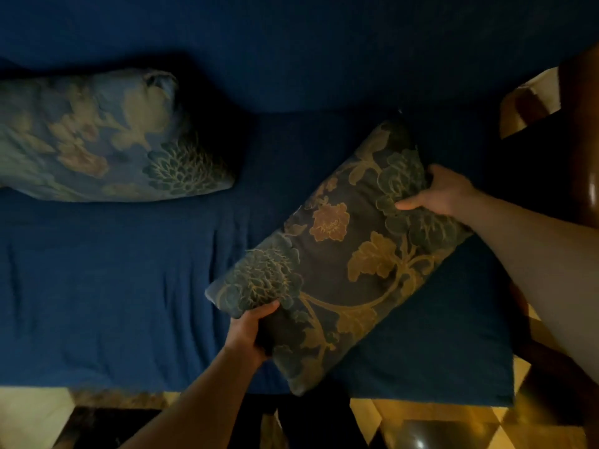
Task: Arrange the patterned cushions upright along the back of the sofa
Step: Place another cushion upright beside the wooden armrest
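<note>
A dark floral cushion (343,254) lies at a slant over the right half of the blue sofa seat (113,286). My left hand (251,332) grips its near lower-left edge, thumb on top. Its far right end is held by my right hand (444,192), fingers curled over the edge. A second floral cushion (97,137) leans against the sofa back (291,43) at the left, apart from both hands.
A dark wooden armrest (580,124) borders the sofa on the right. A patterned yellow and dark floor (421,422) runs along the seat's front edge. The room is dim.
</note>
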